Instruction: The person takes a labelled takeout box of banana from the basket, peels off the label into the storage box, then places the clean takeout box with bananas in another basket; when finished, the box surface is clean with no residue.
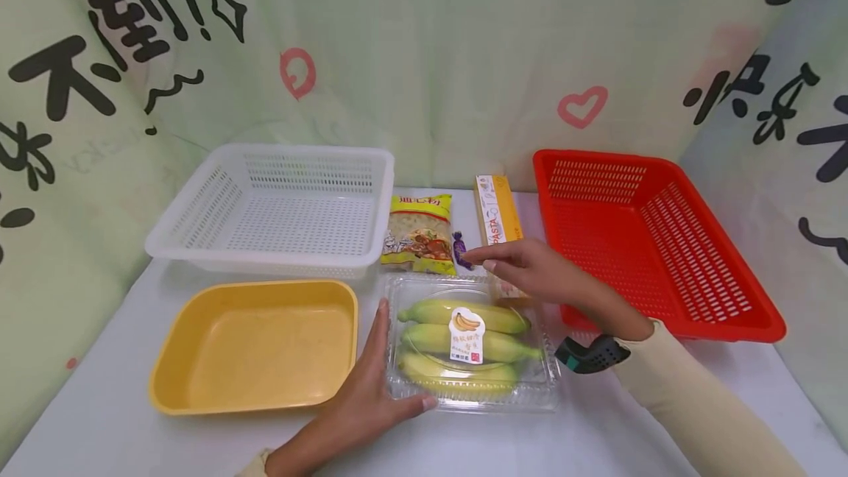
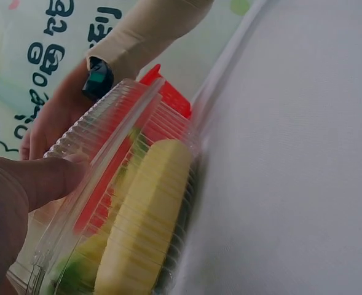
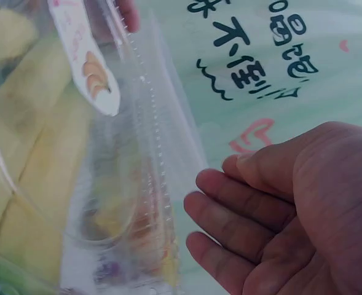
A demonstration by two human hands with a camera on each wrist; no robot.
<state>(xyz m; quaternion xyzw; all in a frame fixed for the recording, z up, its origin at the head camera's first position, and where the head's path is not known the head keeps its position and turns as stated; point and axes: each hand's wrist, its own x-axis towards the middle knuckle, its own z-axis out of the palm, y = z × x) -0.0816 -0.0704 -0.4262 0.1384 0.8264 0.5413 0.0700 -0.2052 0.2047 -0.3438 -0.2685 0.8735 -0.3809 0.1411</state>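
Note:
In the head view, a clear plastic clamshell box with several yellow-green bananas and a white label sits at front centre. My left hand grips its front left corner, with fingers along the left side and the thumb on the front edge. The left wrist view shows that thumb bent over the lid's rim. Over the box's back right corner is my right hand, fingers loosely extended. In the right wrist view, its fingers hold nothing and stay apart from the lid.
Behind the box lie a yellow food bag, a purple-wrapped candy and an orange-white pasta box, partly hidden by the right hand. A white basket and a yellow tray stand left, a red basket right.

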